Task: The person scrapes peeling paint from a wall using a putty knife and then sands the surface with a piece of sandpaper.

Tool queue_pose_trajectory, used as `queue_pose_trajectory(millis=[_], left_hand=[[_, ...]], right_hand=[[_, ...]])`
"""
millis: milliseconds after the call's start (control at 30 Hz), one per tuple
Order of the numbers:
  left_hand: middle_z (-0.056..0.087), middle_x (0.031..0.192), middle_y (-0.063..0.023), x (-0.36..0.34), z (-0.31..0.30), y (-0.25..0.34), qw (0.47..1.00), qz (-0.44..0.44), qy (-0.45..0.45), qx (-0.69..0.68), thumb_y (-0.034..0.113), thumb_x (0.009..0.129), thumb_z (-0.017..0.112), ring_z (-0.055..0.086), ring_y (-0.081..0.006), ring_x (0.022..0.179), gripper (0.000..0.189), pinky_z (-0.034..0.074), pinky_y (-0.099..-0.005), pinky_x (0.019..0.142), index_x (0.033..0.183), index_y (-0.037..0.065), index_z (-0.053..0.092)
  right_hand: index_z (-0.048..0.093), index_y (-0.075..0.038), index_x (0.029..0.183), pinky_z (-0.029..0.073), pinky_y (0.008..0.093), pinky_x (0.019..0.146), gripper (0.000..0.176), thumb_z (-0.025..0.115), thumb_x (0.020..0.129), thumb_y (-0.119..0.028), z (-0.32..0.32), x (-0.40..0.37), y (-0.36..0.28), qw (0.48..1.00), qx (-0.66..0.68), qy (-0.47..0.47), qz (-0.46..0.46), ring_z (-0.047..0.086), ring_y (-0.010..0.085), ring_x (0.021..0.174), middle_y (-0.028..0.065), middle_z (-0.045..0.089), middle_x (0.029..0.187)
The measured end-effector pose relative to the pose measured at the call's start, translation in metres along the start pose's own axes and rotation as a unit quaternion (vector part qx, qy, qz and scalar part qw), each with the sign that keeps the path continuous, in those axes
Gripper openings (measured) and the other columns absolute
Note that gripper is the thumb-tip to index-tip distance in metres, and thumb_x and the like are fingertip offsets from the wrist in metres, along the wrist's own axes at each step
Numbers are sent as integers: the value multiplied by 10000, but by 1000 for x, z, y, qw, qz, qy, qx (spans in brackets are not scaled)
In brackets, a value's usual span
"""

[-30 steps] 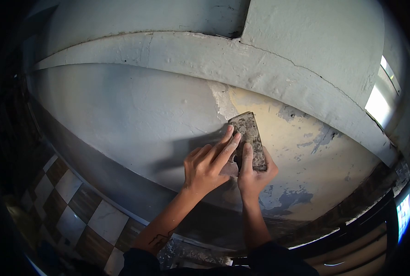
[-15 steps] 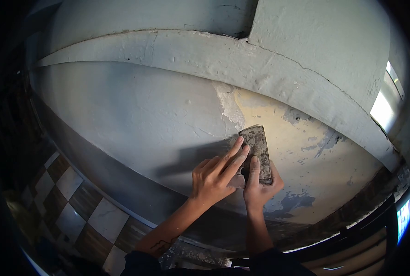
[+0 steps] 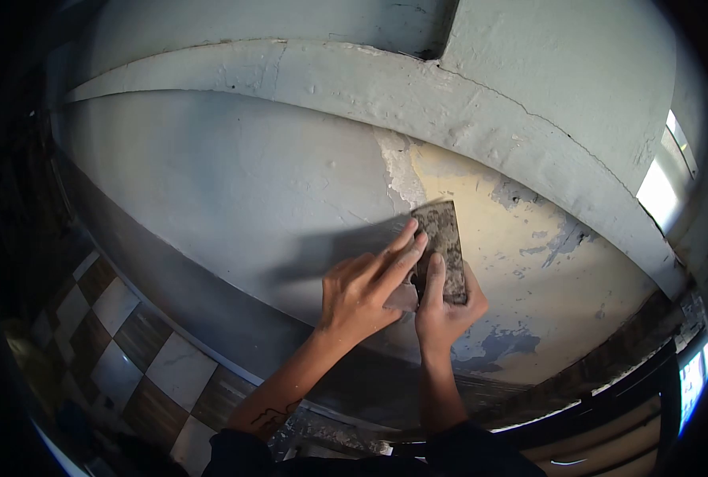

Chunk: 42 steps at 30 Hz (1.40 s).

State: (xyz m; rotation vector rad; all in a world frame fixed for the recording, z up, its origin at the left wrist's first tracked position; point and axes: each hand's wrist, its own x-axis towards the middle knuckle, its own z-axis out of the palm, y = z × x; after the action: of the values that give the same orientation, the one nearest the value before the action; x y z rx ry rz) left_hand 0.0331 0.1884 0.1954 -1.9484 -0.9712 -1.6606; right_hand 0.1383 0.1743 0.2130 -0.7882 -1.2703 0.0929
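A flat, blotchy grey-brown rectangular block (image 3: 444, 230) lies against the wall (image 3: 242, 175), at the edge between grey paint and a peeled, yellowish patch (image 3: 489, 246). My right hand (image 3: 448, 306) grips its lower end, thumb on the face and fingers around the right edge. My left hand (image 3: 366, 290) reaches in from the left, two fingertips on the block's left edge. A small greyish piece (image 3: 402, 297) shows beneath the left palm; whether it belongs to the block I cannot tell. The hands cast a shadow to the left on the wall.
A protruding grey ledge (image 3: 354, 83) curves above the hands, with a crack toward the right. Checkered floor tiles (image 3: 180, 370) lie at the lower left. Bright openings (image 3: 657, 188) show at the right edge, and dark slats (image 3: 608, 437) at the lower right.
Both hands and the block have shifted slightly upward in view. The ledge also sits a little higher, and the floor tiles have shifted, so the camera view has moved too.
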Motion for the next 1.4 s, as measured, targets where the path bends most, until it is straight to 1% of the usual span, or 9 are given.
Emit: queue_pose_trajectory(millis=[300, 367, 567, 700, 767, 900, 1167, 1367, 1400], left_hand=[[555, 1227, 0, -7, 12, -4, 999, -2, 22, -26, 39, 550, 622, 514, -96, 502, 636, 456, -197, 492, 1174, 151, 578], [557, 1223, -1, -4, 11, -5, 1000, -9, 12, -22, 31, 548, 613, 511, -99, 498, 633, 456, -202, 494, 1168, 150, 583], [567, 1209, -3, 13, 7, -12, 999, 6, 37, -6, 18, 566, 596, 520, -108, 504, 590, 466, -214, 511, 1143, 138, 595], [553, 1229, 1, 10, -1, -3, 1000, 10, 17, -4, 48, 577, 627, 527, -104, 519, 600, 471, -210, 517, 1168, 141, 576], [531, 1257, 2, 2, -2, 5, 1000, 6, -22, 9, 59, 545, 657, 544, -102, 565, 677, 475, -212, 524, 1207, 151, 546], [524, 1266, -4, -10, 5, 9, 1000, 4, -7, -2, 48, 530, 652, 526, -104, 549, 698, 469, -209, 515, 1212, 150, 542], [519, 1272, -4, -8, 10, 2, 1000, 5, -26, 14, 44, 531, 645, 505, -107, 537, 676, 454, -208, 501, 1194, 144, 558], [536, 1250, -5, 21, 7, -8, 999, 12, 41, 27, 46, 562, 635, 532, -131, 555, 629, 477, -227, 533, 1181, 133, 563], [540, 1245, -5, 25, 4, -11, 999, 15, 39, 34, 45, 565, 634, 534, -132, 555, 624, 479, -227, 534, 1179, 130, 563]], right_hand=[[623, 57, 807, 434, 235, 493, 123, 586, 831, -57, 4, -7, 7, 999, -8, 34, -20, 545, 78, 531, 96, 621, 615], [610, 80, 807, 424, 213, 524, 133, 581, 837, -47, 7, -5, 4, 999, -7, 35, -11, 511, 59, 590, 54, 610, 661], [611, 79, 806, 425, 214, 535, 140, 583, 837, -54, 18, 9, -5, 999, 31, 33, 10, 513, 61, 596, 50, 609, 660], [610, 83, 800, 421, 213, 538, 148, 587, 837, -58, 10, 6, -6, 999, 35, 27, 4, 509, 59, 601, 39, 604, 665], [616, 67, 816, 427, 230, 524, 137, 597, 830, -68, 1, -1, -2, 998, 32, 36, 43, 519, 68, 571, 62, 615, 642], [599, 84, 779, 398, 209, 516, 153, 591, 835, -58, -4, -8, 4, 996, 54, 38, 57, 474, 51, 587, 24, 582, 660], [595, 82, 774, 397, 218, 510, 150, 595, 830, -56, 4, -10, 12, 996, 34, 70, 42, 470, 54, 580, 28, 576, 642], [614, 79, 816, 405, 215, 536, 141, 603, 826, -62, 21, 19, -1, 998, 33, 54, 15, 481, 60, 592, 35, 595, 659], [615, 67, 809, 411, 224, 518, 138, 605, 823, -69, 25, 23, -3, 998, 47, 52, 5, 491, 64, 566, 52, 592, 625]])
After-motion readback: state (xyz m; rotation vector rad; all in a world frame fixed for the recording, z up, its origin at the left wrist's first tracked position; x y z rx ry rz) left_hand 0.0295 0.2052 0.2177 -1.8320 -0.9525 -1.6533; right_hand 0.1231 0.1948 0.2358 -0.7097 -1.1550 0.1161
